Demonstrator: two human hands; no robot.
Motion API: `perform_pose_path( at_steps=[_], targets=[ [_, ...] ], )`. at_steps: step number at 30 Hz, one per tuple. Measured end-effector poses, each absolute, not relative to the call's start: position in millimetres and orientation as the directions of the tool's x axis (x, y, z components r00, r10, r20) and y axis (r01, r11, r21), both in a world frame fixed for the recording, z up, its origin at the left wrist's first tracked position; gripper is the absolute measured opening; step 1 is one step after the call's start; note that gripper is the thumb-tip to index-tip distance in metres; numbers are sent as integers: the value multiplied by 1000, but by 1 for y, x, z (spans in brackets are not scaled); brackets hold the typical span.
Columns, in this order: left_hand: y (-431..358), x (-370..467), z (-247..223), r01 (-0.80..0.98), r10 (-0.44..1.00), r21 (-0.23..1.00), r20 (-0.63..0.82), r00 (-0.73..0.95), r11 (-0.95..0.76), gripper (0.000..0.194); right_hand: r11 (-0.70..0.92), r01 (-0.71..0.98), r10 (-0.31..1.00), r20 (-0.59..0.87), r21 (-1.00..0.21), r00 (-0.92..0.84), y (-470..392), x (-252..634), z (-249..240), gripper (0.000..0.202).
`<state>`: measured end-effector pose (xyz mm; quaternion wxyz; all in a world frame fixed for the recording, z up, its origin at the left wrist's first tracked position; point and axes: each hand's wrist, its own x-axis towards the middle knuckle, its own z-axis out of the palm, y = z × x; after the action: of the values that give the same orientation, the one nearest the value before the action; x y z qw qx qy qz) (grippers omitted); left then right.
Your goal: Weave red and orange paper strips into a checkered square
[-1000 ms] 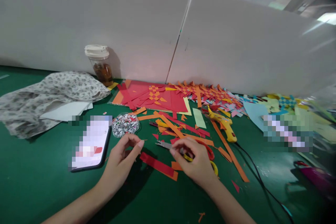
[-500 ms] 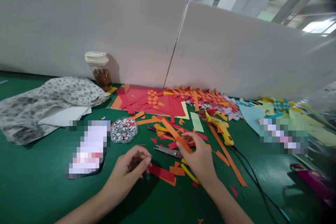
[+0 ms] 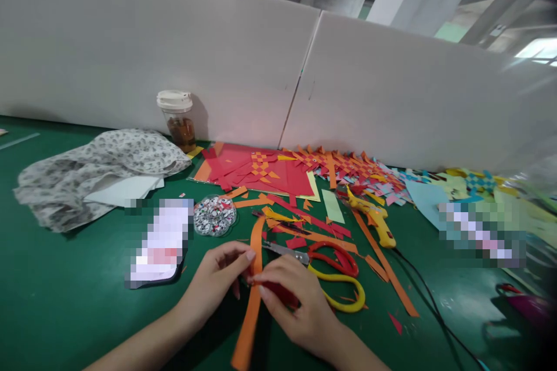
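Between my two hands a long orange paper strip (image 3: 248, 324) stands lengthwise, its near end blurred. My left hand (image 3: 221, 272) is closed at the strip's left side, thumb and fingers pinched near its middle. My right hand (image 3: 296, 298) is closed on the strip's right side, fingertips meeting those of my left hand. Dark red paper (image 3: 282, 293) shows under my right hand, partly hidden. Just beyond my right hand lie scissors with one red and one yellow handle (image 3: 357, 295), their blades pointing left.
A yellow glue gun (image 3: 376, 220) with a black cable lies to the right. Beads in a clear round case (image 3: 214, 215), a phone (image 3: 161, 243), a lidded cup (image 3: 179, 122) and patterned cloth (image 3: 104, 162) are left. Red sheets (image 3: 278, 177) and woven paper pieces (image 3: 357, 165) lie behind.
My right hand has come left and nearer to my left hand, bringing the orange strip between them. The scissor handles now show. The view has shifted slightly.
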<state>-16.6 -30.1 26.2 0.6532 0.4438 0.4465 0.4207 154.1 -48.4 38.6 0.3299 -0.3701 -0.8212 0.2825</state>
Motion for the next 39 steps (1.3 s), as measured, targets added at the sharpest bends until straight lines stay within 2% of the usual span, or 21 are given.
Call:
perform_pose_path(
  at_steps=[2,4,8,11,19,29,35,39],
  targets=[
    [-29,-17,25,-192,943,940,-232,239,281,22,584,380,763,324,-718,-560,-48,156,40,36],
    [-29,-17,23,-225,933,921,-264,242,319,21,638,355,730,390,-683,-561,-46,157,37,43],
    [-29,-17,16,-266,915,895,-282,290,360,22,716,451,697,508,-533,-507,-41,159,24,38],
    [-29,-17,14,-263,914,901,-259,311,345,21,729,482,684,540,-486,-491,-39,159,20,31],
    [-31,-15,18,-191,910,920,-275,310,343,23,709,421,700,493,-566,-516,-38,160,23,18],
    [-31,-15,18,-191,917,926,-261,302,327,25,669,391,727,446,-633,-522,-42,161,30,16],
    [-30,-15,19,-221,924,925,-238,299,310,24,677,276,669,414,-683,-618,-45,160,31,21],
    [-30,-14,18,-221,926,926,-238,293,307,26,622,194,686,409,-758,-602,-42,159,29,15]
  ],
)
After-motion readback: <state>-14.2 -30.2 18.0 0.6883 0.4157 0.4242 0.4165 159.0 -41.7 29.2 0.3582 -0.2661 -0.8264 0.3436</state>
